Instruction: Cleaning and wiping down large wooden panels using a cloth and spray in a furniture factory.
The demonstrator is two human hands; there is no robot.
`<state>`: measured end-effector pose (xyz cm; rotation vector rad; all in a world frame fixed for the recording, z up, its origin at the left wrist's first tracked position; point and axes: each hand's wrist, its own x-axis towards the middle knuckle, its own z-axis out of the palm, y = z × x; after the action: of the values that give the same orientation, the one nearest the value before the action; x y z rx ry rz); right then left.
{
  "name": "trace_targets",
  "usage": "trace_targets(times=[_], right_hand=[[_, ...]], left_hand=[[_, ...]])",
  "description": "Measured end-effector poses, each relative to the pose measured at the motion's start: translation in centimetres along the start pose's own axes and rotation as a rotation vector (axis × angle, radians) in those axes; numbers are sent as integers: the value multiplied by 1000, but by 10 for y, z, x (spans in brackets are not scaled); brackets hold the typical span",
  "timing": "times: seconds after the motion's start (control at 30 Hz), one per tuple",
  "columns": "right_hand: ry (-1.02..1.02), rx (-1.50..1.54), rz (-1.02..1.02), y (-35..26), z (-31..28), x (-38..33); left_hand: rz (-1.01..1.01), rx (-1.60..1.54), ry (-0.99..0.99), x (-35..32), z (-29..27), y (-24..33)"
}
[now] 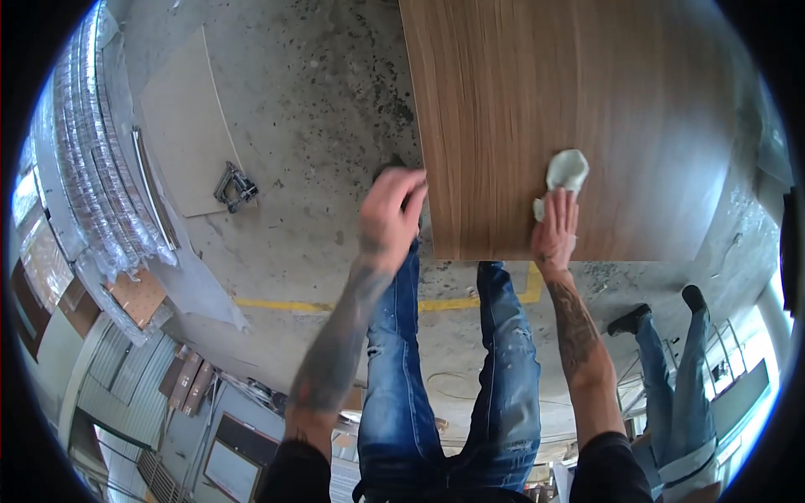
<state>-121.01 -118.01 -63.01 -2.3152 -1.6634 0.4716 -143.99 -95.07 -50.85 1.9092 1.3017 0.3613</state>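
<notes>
A large brown wood-grain panel [495,109] reaches from the middle to the right. On its near part, my right hand [555,233] presses a whitish cloth [568,170] against the surface, fingers stretched over it. Part of the cloth bulges out beyond the fingertips, and a small fold shows beside the hand. My left hand [389,216] is at the panel's left edge, slightly blurred. Its fingers curl inward with their tips close to that edge. Whether they touch the panel or pinch something, I cannot make out.
A black tool [236,187] lies by a thin beige sheet [186,126] on the concrete floor. Plastic-wrapped long pieces [113,159] are stacked at far left. A yellow line [285,305] crosses the floor near my feet. Another person's legs [671,369] show at lower right.
</notes>
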Motion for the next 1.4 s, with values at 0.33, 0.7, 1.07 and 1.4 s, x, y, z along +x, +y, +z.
trace_targets(times=[0.33,0.7,1.07,1.4], right_hand=[[63,-100,25,12,8,-11],[82,-64,24,4,10,-10],[91,-59,23,6,10,-8],[102,-88,4,6,8,-8]], left_hand=[[430,240,-133,81,61,-81],[295,328,-222,81,56,-75],[318,351,-264,81,53,-76],[201,358,-228,80,60,-70]])
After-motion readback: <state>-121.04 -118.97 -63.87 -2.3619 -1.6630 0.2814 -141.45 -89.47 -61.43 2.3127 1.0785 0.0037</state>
